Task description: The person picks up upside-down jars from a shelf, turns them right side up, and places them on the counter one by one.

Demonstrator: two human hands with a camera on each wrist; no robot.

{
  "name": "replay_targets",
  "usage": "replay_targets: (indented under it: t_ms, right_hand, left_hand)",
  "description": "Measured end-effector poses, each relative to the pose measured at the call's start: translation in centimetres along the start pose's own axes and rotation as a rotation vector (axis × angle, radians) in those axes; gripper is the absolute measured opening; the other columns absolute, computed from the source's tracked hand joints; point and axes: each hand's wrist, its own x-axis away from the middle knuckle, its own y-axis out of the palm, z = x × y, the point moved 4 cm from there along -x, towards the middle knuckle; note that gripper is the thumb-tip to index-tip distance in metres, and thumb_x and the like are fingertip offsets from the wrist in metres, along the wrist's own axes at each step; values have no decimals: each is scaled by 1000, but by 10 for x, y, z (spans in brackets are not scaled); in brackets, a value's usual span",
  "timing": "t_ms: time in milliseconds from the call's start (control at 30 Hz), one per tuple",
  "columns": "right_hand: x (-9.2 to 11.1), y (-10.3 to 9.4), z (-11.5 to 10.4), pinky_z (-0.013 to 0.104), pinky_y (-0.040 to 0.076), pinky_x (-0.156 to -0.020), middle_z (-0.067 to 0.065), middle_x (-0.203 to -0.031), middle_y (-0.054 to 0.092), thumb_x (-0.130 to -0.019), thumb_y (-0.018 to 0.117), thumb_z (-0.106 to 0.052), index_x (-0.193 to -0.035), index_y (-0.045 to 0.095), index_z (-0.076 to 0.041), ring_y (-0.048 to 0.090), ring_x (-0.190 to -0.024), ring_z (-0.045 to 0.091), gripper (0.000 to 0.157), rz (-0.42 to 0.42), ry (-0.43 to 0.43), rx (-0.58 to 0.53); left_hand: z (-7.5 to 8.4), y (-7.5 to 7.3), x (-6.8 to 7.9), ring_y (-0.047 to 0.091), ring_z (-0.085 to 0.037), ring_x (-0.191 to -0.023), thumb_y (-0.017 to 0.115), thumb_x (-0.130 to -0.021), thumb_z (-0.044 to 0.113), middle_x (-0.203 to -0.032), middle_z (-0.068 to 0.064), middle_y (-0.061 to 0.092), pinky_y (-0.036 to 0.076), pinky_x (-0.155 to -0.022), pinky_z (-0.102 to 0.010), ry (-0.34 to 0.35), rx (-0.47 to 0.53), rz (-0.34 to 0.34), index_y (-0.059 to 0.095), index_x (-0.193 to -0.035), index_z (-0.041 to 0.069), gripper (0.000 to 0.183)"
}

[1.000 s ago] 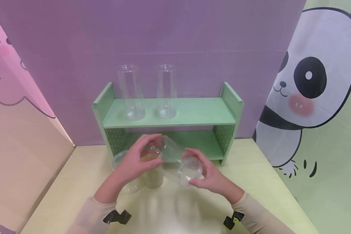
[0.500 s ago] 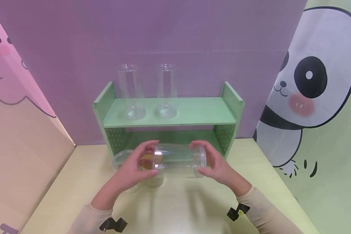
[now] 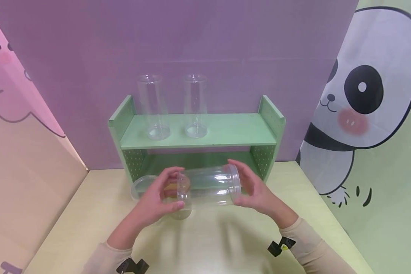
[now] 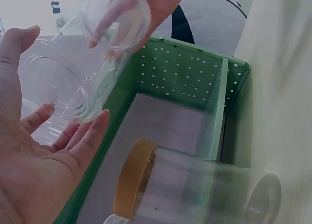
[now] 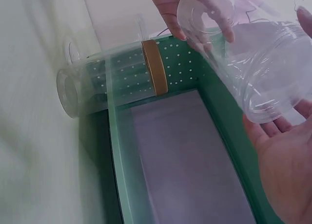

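A clear plastic jar (image 3: 207, 186) lies nearly level in the air above the table. My left hand (image 3: 154, 201) holds its left end, with thumb and fingers on opposite sides. At the other end my right hand (image 3: 258, 194) grips the ridged rim between thumb and fingers. Both wrist views show see-through walls and nothing inside. Behind my left hand stands a clear jar with a gold-brown lid (image 4: 134, 180), mostly hidden in the head view. Left of it is another clear jar (image 3: 142, 185), partly covered by my hand.
A green two-level shelf (image 3: 238, 129) stands at the back of the table (image 3: 205, 247). Two tall clear jars (image 3: 154, 106) stand upright on the left and middle of its top board. A purple panel (image 3: 205, 38) rises behind it.
The held jar has turned from a tilt, right end low, to nearly level. My right hand has shifted slightly right and up; my left has moved slightly down. The other jars stay put.
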Motion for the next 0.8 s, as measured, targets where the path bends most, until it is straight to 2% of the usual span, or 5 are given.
replay_targets:
  t_ms: [100,233,467,600,800]
  right_hand:
    - [0,-2,-3,34,37,-130,21,-167,42,-90,85,0,-172,20,3,44,-156,27,105,-13,-13,-28]
    - [-1,-5,-8,34,37,-130,14,-165,48,-90,85,2,-171,21,5,46,-155,24,102,25,-51,-62]
    - [-6,-8,-18,29,49,-115,1,-161,54,-93,92,-35,-166,42,-1,50,-145,18,95,159,-91,-38]
    - [-11,-5,-24,31,51,-111,2,-159,58,-89,91,-56,-165,45,-1,55,-141,20,104,182,-90,31]
    - [-18,3,-30,32,52,-113,3,-155,62,-81,92,-68,-164,45,1,60,-137,22,118,176,-46,60]
  left_hand:
    - [-2,2,1,64,-44,-132,88,-90,5,-148,-20,60,60,-108,-37,-8,27,6,45,-161,11,83]
    - [-5,8,3,63,-43,-136,88,-91,8,-150,-18,60,55,-114,-38,-44,22,-3,44,-160,9,81]
    - [-9,26,6,60,-33,-143,96,-85,16,-153,-8,62,49,-120,-34,-87,-77,-32,49,-156,6,86]
    - [-13,37,6,63,-29,-140,99,-82,20,-152,-3,64,50,-119,-33,-124,-93,-69,51,-156,10,89]
    - [-18,48,7,65,-36,-137,101,-81,25,-153,-4,62,53,-117,-41,-156,-96,-107,52,-157,13,91]
